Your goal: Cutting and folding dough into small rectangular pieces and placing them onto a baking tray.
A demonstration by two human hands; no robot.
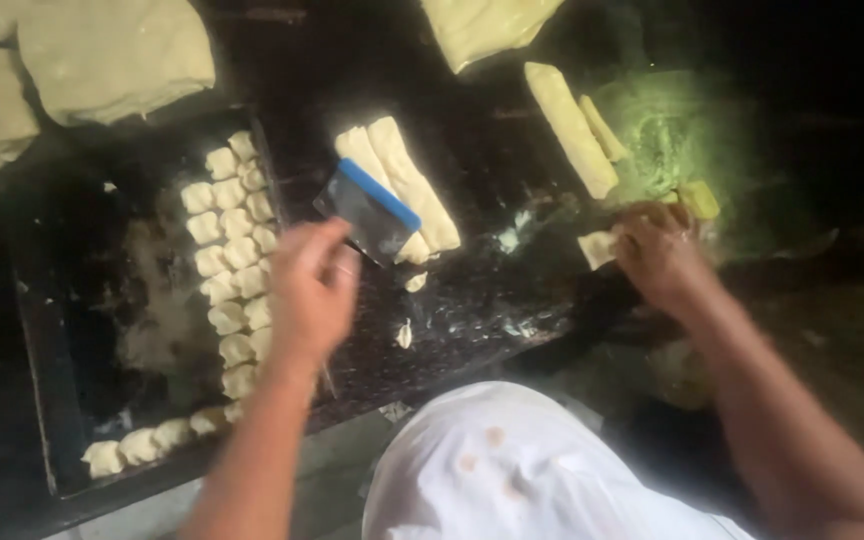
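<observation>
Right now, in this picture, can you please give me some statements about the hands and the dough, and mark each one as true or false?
1. The left hand holds a scraper with a blue edge. True.
2. The scraper rests near a log of dough on the dark counter. True.
3. The right hand is empty and lifted away from the dough. False: it touches a small dough piece.
4. The tray on the left holds rows of cut dough pieces. True.
5. All dough is already cut into small pieces. False: a long dough strip and large slabs remain uncut.
</observation>
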